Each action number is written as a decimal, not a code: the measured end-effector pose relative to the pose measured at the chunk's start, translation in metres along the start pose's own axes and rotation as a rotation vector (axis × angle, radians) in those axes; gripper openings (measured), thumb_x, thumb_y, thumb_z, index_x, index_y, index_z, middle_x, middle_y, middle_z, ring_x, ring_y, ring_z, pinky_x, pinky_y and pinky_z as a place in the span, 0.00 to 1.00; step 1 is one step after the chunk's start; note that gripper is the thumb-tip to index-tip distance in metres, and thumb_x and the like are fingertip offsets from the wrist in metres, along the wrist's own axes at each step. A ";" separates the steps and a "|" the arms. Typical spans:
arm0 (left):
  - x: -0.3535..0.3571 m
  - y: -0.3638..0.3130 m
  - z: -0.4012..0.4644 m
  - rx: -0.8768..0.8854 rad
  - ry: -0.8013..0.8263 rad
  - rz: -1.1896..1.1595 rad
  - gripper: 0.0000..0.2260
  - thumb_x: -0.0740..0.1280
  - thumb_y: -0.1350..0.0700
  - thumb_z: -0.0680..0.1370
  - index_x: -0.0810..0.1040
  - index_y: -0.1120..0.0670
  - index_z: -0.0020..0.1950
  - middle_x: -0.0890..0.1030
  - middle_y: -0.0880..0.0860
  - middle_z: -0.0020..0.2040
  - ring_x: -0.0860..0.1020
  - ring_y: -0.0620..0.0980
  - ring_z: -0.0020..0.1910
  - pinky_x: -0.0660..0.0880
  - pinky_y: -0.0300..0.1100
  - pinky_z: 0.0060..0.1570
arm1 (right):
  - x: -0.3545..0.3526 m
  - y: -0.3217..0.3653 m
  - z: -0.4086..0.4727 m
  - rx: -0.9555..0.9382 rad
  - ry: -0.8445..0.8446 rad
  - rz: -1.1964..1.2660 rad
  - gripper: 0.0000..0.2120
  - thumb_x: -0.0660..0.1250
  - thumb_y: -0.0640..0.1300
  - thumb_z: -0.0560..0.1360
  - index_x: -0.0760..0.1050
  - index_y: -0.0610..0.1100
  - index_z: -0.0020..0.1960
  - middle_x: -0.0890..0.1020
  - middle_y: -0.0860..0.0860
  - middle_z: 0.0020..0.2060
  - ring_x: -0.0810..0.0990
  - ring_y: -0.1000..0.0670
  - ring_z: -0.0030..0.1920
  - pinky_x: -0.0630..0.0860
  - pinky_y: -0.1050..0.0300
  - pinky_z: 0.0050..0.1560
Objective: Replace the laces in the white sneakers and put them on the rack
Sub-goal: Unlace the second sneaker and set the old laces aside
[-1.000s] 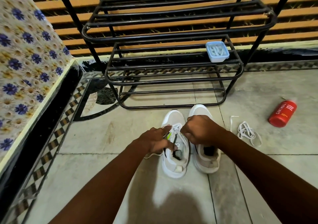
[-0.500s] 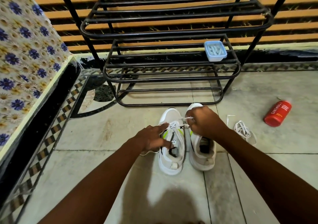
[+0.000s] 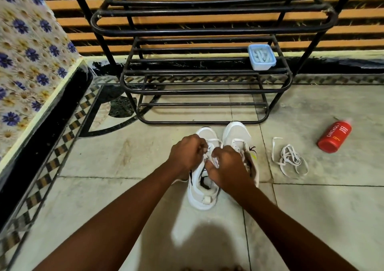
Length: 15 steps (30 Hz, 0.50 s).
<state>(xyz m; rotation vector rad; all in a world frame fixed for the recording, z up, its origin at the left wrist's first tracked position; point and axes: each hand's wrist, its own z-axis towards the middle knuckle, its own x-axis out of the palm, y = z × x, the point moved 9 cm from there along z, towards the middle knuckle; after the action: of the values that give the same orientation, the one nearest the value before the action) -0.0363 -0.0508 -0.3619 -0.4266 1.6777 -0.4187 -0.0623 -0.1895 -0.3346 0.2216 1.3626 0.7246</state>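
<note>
Two white sneakers stand side by side on the tiled floor, toes toward the black metal rack (image 3: pixel 199 87). Over the left sneaker (image 3: pixel 202 196) both my hands work at its white lace (image 3: pixel 212 146). My left hand (image 3: pixel 188 153) has its fingers curled round the lace on the sneaker's left side. My right hand (image 3: pixel 227 168) pinches the lace over the tongue and hides part of the right sneaker (image 3: pixel 236 133). A loose white lace (image 3: pixel 289 159) lies in a heap on the floor to the right of the sneakers.
A red bottle (image 3: pixel 334 136) lies on its side on the floor at the far right. A small blue lidded box (image 3: pixel 261 57) sits on the rack's middle shelf, right end. A flower-patterned wall (image 3: pixel 27 58) with a black base borders the left.
My right hand has come back from the toe end to the middle of the left sneaker. My left hand has closed on the lace, and both hands now meet over the eyelets.
</note>
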 end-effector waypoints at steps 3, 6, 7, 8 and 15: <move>0.009 -0.008 0.010 0.092 0.028 0.144 0.10 0.67 0.59 0.76 0.82 0.46 0.53 0.79 0.45 0.54 0.81 0.50 0.55 0.77 0.45 0.47 | 0.016 0.004 -0.009 -0.047 0.047 -0.024 0.08 0.66 0.43 0.68 0.75 0.37 0.39 0.76 0.39 0.37 0.77 0.37 0.38 0.77 0.49 0.41; 0.015 -0.016 0.016 0.178 0.008 0.314 0.08 0.67 0.56 0.80 0.80 0.47 0.57 0.77 0.47 0.55 0.81 0.53 0.55 0.74 0.44 0.43 | 0.024 0.010 -0.013 -0.092 0.135 -0.173 0.12 0.56 0.44 0.70 0.76 0.38 0.41 0.77 0.41 0.40 0.78 0.38 0.42 0.78 0.47 0.47; 0.018 -0.018 0.018 0.197 0.007 0.352 0.07 0.66 0.55 0.81 0.79 0.48 0.58 0.77 0.49 0.56 0.81 0.55 0.55 0.73 0.44 0.42 | 0.025 0.012 -0.016 -0.096 0.145 -0.234 0.14 0.55 0.44 0.70 0.78 0.38 0.43 0.78 0.41 0.42 0.77 0.39 0.45 0.77 0.46 0.49; 0.020 -0.020 0.019 0.216 0.016 0.390 0.08 0.65 0.55 0.81 0.78 0.50 0.59 0.76 0.50 0.57 0.81 0.56 0.55 0.71 0.44 0.40 | 0.025 0.012 -0.017 -0.092 0.150 -0.278 0.16 0.55 0.45 0.71 0.78 0.38 0.44 0.78 0.41 0.43 0.77 0.39 0.46 0.77 0.45 0.50; 0.029 -0.019 0.019 0.233 0.022 0.361 0.09 0.61 0.60 0.81 0.71 0.57 0.62 0.76 0.56 0.59 0.80 0.63 0.52 0.65 0.48 0.42 | 0.020 0.016 -0.019 -0.059 0.064 -0.297 0.11 0.69 0.39 0.64 0.79 0.38 0.46 0.78 0.42 0.43 0.77 0.39 0.45 0.76 0.47 0.46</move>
<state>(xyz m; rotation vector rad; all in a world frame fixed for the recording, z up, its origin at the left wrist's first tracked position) -0.0206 -0.0820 -0.3801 0.0548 1.6611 -0.3451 -0.0846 -0.1703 -0.3466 -0.0513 1.3958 0.5250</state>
